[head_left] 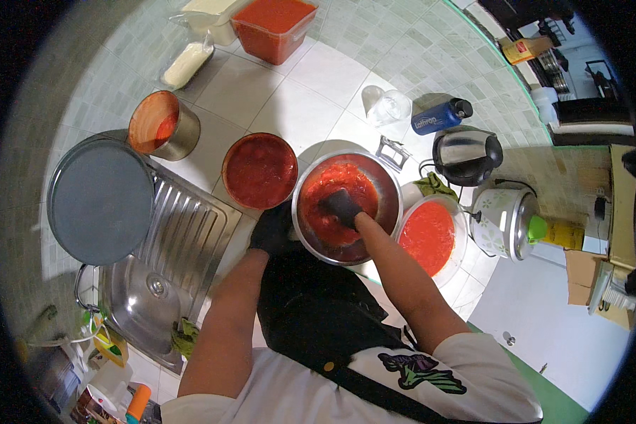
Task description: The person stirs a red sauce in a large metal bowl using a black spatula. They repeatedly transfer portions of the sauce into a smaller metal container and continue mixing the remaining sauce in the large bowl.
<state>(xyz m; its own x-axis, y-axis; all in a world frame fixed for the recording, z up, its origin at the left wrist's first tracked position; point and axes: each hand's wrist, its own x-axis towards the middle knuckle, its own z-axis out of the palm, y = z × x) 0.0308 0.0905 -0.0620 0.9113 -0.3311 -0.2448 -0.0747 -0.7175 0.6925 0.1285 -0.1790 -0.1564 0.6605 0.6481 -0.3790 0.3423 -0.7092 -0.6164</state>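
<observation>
My right hand (342, 209), in a black glove, reaches into a wide steel bowl (390, 225) of crushed red tomatoes (325, 185). Its fingers point left and dip into the pulp, so their ends are hidden. Against the bowl's left side is my left hand (270, 227), also black-gloved; its fingers are lost against the dark apron. Beyond it stands a round container of dark red sauce (260, 171). To the right of the bowl, a clear round tub (427, 237) holds smoother, brighter red sauce.
A sauce-smeared steel pot (184, 134) stands at the far left, near a large grey round tray (100, 201) and a sink (145, 293). At the back is a square tub of red sauce (272, 32). A blue bottle (438, 118), kettle (466, 157) and rice cooker (502, 222) line the right side.
</observation>
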